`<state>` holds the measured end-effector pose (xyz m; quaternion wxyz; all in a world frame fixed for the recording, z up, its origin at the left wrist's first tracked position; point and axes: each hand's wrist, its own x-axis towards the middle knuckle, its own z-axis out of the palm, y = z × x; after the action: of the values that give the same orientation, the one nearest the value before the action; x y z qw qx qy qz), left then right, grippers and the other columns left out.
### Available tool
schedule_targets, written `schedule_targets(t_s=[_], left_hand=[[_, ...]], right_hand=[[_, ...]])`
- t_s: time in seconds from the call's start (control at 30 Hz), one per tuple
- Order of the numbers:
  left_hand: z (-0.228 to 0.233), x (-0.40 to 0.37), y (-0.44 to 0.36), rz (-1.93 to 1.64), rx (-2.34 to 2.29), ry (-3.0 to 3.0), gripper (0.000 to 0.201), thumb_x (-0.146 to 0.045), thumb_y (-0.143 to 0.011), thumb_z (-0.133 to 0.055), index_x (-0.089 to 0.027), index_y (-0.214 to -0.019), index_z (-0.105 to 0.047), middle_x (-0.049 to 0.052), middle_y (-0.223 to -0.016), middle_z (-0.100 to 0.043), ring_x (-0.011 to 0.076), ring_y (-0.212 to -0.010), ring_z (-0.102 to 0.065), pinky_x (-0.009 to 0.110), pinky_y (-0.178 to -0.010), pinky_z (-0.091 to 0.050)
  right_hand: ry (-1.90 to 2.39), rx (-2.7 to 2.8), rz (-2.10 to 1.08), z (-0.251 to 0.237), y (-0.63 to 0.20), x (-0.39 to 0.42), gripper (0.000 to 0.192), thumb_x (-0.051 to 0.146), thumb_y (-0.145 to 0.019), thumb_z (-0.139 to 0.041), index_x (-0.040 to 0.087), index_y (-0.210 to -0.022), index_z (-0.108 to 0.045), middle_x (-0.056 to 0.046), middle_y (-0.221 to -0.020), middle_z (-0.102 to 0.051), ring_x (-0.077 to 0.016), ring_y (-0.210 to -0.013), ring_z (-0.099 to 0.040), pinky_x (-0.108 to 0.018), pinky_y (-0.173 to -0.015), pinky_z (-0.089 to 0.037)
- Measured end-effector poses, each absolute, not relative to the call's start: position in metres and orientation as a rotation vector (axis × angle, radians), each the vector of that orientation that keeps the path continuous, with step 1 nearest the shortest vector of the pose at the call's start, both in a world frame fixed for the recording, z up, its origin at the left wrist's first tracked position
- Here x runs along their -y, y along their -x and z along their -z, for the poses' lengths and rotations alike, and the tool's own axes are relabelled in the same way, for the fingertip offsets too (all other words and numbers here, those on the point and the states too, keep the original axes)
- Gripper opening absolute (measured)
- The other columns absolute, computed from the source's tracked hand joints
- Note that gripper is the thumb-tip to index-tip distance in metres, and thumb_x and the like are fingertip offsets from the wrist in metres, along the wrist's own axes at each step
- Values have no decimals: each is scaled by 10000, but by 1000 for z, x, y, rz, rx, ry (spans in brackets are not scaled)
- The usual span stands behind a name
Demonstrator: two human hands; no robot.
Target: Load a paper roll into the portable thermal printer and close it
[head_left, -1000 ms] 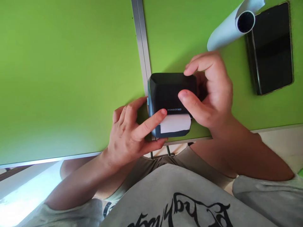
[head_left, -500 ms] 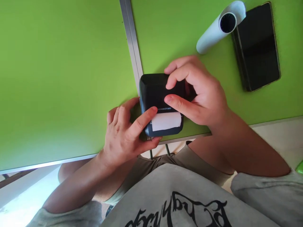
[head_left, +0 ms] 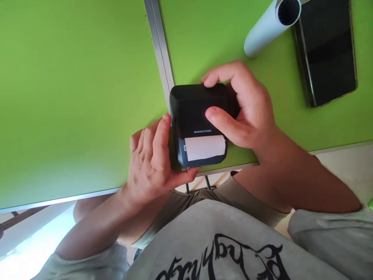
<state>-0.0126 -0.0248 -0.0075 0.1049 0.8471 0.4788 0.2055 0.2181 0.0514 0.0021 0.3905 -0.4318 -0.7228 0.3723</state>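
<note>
A black label printer [head_left: 190, 107] with NIIMBOT lettering is held over the green table's front part, by the metal seam. A strip of white label paper [head_left: 205, 148] sticks out of its near end. My left hand [head_left: 150, 161] grips its left side, index finger along that edge and thumb at the near edge. On the right side, my right hand [head_left: 250, 107] is wrapped round the printer, thumb on the top face and fingers at the far edge. Some fingertips of both hands are hidden.
A white paper roll [head_left: 264, 31] with a dark hollow core lies at the upper right. Beside it is a dark smartphone [head_left: 329, 50]. The metal seam [head_left: 159, 42] divides the green tabletop [head_left: 72, 97], whose front edge runs close to my body.
My left index finger has left the printer's top and now lies along its left edge. The right fingers have shifted from the top to the far edge. The view has moved slightly.
</note>
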Motion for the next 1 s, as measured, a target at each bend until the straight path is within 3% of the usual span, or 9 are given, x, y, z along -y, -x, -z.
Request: schedule_targets(t_s=[0.17,0.4,0.77,0.93,1.0], left_hand=[[8,25,14,-570,-1445,-2497,1101,-861,-869,-464,-114,-1633,-203,225,-1373,-613,349,-1163,-624,441,-973,-435],[6,27,13,-519,-1460,-2474,1059,-821,-878,-501,-102,-1614,-249,234,-1384,-612,352,-1158,-625,445,-976,-434],[6,27,14,-527,-1439,-2485,1103,-816,-878,-514,-63,-1629,-219,261,-1431,-587,368,-1208,-626,451,-992,-447],[1,28,11,-622,-1425,-2403,1061,-705,-930,-578,-180,-1670,-28,221,-1530,-540,339,-1344,-600,472,-1018,-490],[-2,28,11,-644,-1402,-2410,1037,-630,-946,-621,-185,-1672,-30,219,-1527,-549,319,-1381,-588,465,-1053,-504]], right_hand=[[1137,1864,-877,-4,-216,-50,334,559,-912,-571,259,-1058,-584,-36,-1057,-678,-172,-913,-616,-369,-870,-525],[1104,1907,-817,-2,-216,-51,295,497,-900,-584,248,-1057,-579,-31,-1030,-668,-166,-886,-608,-353,-834,-506],[1126,1896,-834,-2,-216,-51,305,533,-887,-593,275,-1048,-570,-18,-1042,-666,-166,-910,-613,-349,-849,-498],[1126,1903,-834,-2,-216,-51,259,497,-900,-588,289,-1053,-565,-4,-1044,-668,-158,-917,-607,-341,-844,-488],[1120,1907,-822,-3,-216,-51,257,491,-896,-591,286,-1048,-564,-7,-1034,-665,-160,-906,-606,-342,-839,-493]])
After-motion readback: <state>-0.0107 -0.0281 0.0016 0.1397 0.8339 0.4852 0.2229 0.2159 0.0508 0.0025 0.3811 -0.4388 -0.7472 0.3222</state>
